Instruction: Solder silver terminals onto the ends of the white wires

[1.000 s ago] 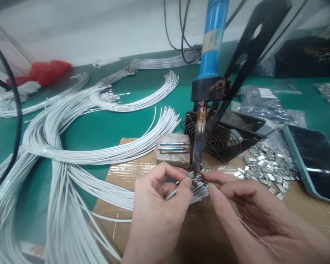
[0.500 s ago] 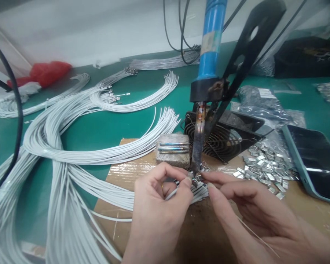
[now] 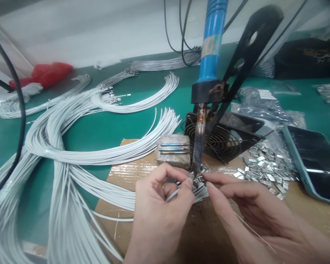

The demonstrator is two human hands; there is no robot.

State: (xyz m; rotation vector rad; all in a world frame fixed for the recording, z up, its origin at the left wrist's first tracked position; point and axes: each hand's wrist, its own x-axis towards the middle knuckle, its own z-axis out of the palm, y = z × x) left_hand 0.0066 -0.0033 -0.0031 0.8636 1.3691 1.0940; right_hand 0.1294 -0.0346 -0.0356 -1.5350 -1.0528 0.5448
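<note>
Thumb and fingertips of my left hand (image 3: 162, 209) pinch a white cable (image 3: 172, 194) close to its end, just under the tip of a blue-handled soldering iron (image 3: 209, 55). Facing it, my right hand (image 3: 253, 209) has its thumb and forefinger close together by the same tip. A thin solder wire (image 3: 255, 233) runs out below the right palm. A small shiny metal piece (image 3: 199, 177) shows between the two hands; what exactly touches it is partly hidden by fingers. More white cable ends (image 3: 200, 193) lie beneath the fingertips.
A black bracket (image 3: 240, 58) holds the iron upright above cardboard (image 3: 123, 176). Behind stands a fan (image 3: 222, 141), with a grey block (image 3: 173, 158) beside it. Metal clips (image 3: 264, 168) and a phone (image 3: 316, 161) lie right; white cable bundles (image 3: 57, 135) fill the left.
Both hands hold nearly the same pose by the iron's tip. The whole view has shifted very slightly; nothing was let go.
</note>
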